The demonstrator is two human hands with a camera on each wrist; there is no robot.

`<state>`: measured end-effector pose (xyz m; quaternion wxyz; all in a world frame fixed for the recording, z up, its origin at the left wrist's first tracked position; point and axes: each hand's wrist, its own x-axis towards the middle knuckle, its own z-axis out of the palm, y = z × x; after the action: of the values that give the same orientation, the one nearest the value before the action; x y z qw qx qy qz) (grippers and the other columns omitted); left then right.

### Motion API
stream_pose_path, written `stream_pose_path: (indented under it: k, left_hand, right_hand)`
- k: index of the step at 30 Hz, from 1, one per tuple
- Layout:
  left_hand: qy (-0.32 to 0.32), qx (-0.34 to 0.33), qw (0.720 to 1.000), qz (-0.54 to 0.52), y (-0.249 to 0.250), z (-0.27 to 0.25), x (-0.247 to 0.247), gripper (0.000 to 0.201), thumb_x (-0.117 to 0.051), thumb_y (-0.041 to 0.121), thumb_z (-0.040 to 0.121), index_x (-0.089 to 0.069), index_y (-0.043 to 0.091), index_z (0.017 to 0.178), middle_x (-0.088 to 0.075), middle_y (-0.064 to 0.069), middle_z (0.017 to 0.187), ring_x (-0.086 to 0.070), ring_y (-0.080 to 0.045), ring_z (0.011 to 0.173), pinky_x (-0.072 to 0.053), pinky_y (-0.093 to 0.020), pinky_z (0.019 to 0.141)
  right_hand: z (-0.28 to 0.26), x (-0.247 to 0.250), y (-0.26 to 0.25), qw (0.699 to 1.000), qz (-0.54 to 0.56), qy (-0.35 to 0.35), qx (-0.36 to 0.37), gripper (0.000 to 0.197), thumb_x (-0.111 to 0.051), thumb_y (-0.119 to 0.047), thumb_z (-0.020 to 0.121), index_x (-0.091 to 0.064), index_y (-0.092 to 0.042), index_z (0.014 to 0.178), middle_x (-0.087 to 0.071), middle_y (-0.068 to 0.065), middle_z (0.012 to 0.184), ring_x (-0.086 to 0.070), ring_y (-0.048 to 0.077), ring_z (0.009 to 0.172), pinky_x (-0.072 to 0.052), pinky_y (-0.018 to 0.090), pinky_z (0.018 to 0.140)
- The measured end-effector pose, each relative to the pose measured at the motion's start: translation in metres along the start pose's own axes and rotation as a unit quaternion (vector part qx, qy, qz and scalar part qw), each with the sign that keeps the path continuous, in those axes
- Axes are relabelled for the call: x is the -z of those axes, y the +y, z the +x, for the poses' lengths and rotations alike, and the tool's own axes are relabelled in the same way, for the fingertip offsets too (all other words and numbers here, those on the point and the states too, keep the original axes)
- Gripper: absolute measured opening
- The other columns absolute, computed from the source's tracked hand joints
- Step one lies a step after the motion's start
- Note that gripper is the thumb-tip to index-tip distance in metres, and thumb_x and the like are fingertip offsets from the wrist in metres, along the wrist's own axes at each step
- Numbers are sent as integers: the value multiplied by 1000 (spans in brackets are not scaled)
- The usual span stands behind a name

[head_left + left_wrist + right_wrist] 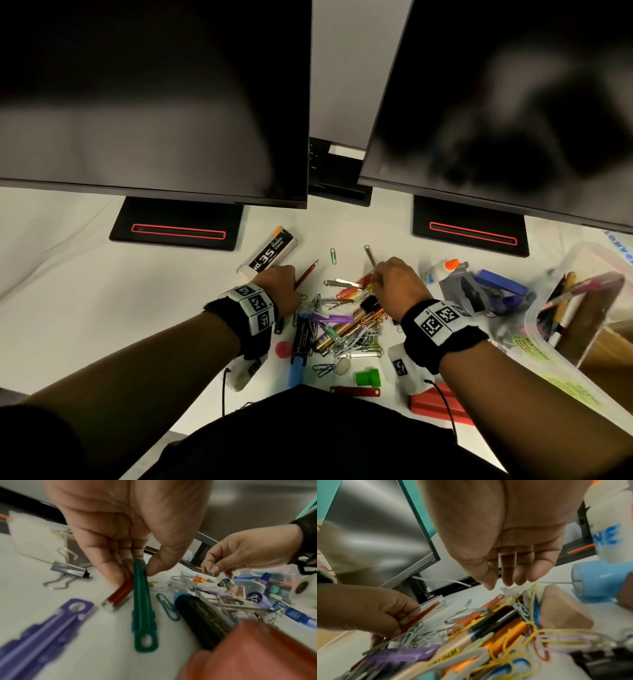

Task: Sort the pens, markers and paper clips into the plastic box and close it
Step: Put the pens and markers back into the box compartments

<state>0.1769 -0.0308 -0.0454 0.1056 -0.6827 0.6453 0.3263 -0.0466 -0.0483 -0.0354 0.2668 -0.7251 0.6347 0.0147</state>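
A mixed pile of coloured paper clips, markers and fastener strips lies on the white desk between my hands. My left hand grips a red pen that points away toward the monitors. In the left wrist view the fingers lie over that red pen, and the thumb touches a green fastener strip beside it. My right hand hovers over the far side of the pile, fingers hanging loosely, with nothing seen between them. The clear plastic box stands open at the right with several pens inside.
Two dark monitors on black stands fill the back. A staple box lies behind my left hand. A glue bottle and a blue stapler sit between the pile and the box. A green cap and a red case lie near me.
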Motion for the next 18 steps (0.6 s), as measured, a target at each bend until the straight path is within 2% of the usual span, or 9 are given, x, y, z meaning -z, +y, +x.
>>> stream_pose_path:
  k: [3, 6, 8, 11, 13, 15, 18]
  left_hand:
    - [13, 1, 999, -32, 2, -3, 6, 21, -58, 24, 83, -55, 13, 101, -57, -4, 95, -52, -18, 84, -43, -28, 70]
    - [26, -33, 998, -54, 5, -6, 12, 13, -50, 20, 87, -55, 12, 96, -60, -6, 94, -56, -21, 86, -47, -31, 75]
    - [32, -60, 995, -78, 8, -9, 14, 14, -43, 14, 90, -56, 11, 95, -64, -9, 99, -57, -22, 88, -47, -31, 79]
    - [23, -98, 991, -88, 13, -15, 18, 21, -39, 7, 90, -58, 11, 97, -66, -8, 104, -57, -21, 92, -43, -29, 81]
    - [0, -125, 991, -43, 15, -19, 20, 20, -40, 11, 90, -59, 11, 97, -66, -7, 101, -58, -23, 94, -44, -29, 81]
    - [-39, -139, 989, 44, 18, -24, 21, 19, -44, 22, 91, -59, 13, 95, -65, -6, 94, -58, -22, 89, -43, -30, 77]
    - [-90, -128, 976, 154, 20, -30, 16, 28, -48, 40, 88, -59, 14, 88, -64, -7, 89, -57, -21, 84, -44, -30, 74]
  right_hand:
    - [-4, 0, 2, 1000, 15, 11, -11, 19, -49, -4, 85, -64, -5, 97, -56, 15, 107, -57, 30, 97, -46, 32, 84]
    - [-6, 0, 1, 999, 31, 24, -4, 21, -50, -5, 86, -66, -8, 99, -57, 13, 106, -58, 28, 98, -46, 32, 84]
    - [-5, -1, -5, 999, 30, 22, 31, 20, -53, -9, 87, -68, -11, 98, -58, 11, 104, -58, 26, 97, -45, 31, 84]
    - [-8, -6, -19, 994, 6, -25, 104, 21, -56, -20, 89, -69, -16, 105, -61, 7, 105, -56, 24, 102, -43, 31, 87]
    - [-12, -13, -28, 986, -26, -72, 146, 26, -56, -25, 90, -66, -19, 113, -59, 8, 111, -51, 25, 108, -41, 33, 91]
    - [-16, -21, -32, 978, -71, -107, 166, 29, -53, -27, 92, -64, -21, 118, -56, 9, 117, -48, 27, 111, -40, 35, 94]
    - [-14, -25, -25, 978, -95, -114, 147, 30, -52, -19, 90, -65, -21, 118, -57, 10, 117, -49, 29, 111, -41, 37, 96]
